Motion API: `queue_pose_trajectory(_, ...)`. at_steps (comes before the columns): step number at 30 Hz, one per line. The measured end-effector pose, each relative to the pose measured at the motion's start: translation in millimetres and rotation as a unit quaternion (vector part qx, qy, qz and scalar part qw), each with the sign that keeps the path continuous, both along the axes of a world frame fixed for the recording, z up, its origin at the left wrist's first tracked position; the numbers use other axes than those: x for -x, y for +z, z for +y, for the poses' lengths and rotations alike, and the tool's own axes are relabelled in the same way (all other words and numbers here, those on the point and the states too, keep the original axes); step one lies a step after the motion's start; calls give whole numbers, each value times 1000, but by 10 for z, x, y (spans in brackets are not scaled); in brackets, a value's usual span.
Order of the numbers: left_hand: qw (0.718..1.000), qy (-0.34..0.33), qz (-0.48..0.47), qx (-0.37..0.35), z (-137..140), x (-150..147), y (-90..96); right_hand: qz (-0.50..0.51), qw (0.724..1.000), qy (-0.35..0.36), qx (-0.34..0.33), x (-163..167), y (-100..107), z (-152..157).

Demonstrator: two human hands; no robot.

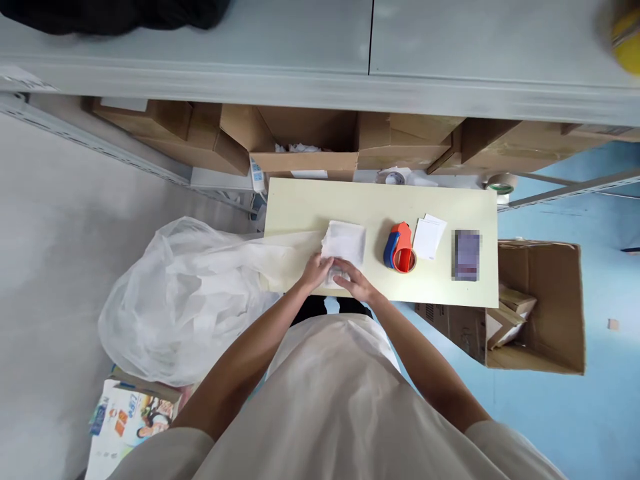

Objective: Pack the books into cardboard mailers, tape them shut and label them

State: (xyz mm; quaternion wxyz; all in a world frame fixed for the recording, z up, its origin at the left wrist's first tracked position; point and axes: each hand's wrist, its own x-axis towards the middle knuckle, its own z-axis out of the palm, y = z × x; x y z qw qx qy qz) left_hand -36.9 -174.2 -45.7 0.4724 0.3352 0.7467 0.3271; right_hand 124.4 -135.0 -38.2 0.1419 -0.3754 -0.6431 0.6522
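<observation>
A white, soft-looking wrapping sheet (345, 241), folded into a roughly square packet, lies on the cream table near its front edge. My left hand (316, 272) is closed on the packet's near left corner, fingers together. From the right, my right hand (356, 281) curls over the near end, thumb and forefinger on either side of a whitish part of it. Both hands' fingertips almost meet. What the sheet may contain is hidden. To the right stands a red and blue tape dispenser (400, 248) with a roll of tape, apart from my hands.
White papers (429, 237) and a blurred dark rectangular item (467, 255) lie on the table's right. A large translucent bag (165, 300) spills onto the left. An open carton (555, 307) stands at right. Cardboard boxes (305, 162) and tape rolls (501, 183) sit behind, beneath a grey shelf (300, 47).
</observation>
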Motion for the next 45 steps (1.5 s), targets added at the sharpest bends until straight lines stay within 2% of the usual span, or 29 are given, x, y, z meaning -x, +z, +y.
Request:
queue_pose_trajectory(5,997,34,51,36,-5,185,-167,-71,997,29,9,120,-259,-52)
queue_pose_trajectory(7,994,37,100,12,-24,169,-162,-103,994,46,-4,150,-302,-75)
queue_pose_trajectory(10,985,-29,159,-54,-36,80,-154,-115,991,59,-38,171,-318,-101)
queue_pose_trajectory(11,984,-54,160,-51,-31,48,-168,-108,991,56,-54,162,-315,-105)
queue_pose_trajectory(13,988,-72,136,2,-12,1,-224,-93,992,36,-83,111,-310,-104)
queue_pose_trajectory(14,989,-68,125,31,-3,-11,-262,-96,990,10,-99,70,-313,-100)
queue_pose_trajectory(16,991,-54,108,63,6,-15,-343,-136,980,-87,-117,-26,-339,-88)
queue_pose_trajectory(18,991,-55,103,67,-4,-10,-407,-187,959,-190,-95,-104,-395,-69)
queue_pose_trajectory(20,991,-56,96,71,-31,-12,-444,-206,945,-252,-37,-139,-464,-36)
queue_pose_trajectory(23,995,-22,62,73,-79,-28,-457,-159,939,-293,81,-130,-515,41)
queue_pose_trajectory(26,996,19,29,80,-110,-67,-441,-62,933,-298,194,-158,-430,107)
queue_pose_trajectory(28,996,16,-3,85,-107,-137,-424,-11,932,-288,218,-231,-302,112)
queue_pose_trajectory(32,994,-43,-76,69,-30,-434,-384,3,941,-295,163,-452,-15,73)
queue_pose_trajectory(37,992,-65,-85,69,138,-714,-296,-67,941,-317,97,-596,192,105)
queue_pose_trajectory(42,982,-64,-150,91,235,-511,-158,-85,954,-280,70,-346,252,115)
queue_pose_trajectory(45,969,12,-232,88,211,-281,-40,-81,963,-248,71,-61,198,79)
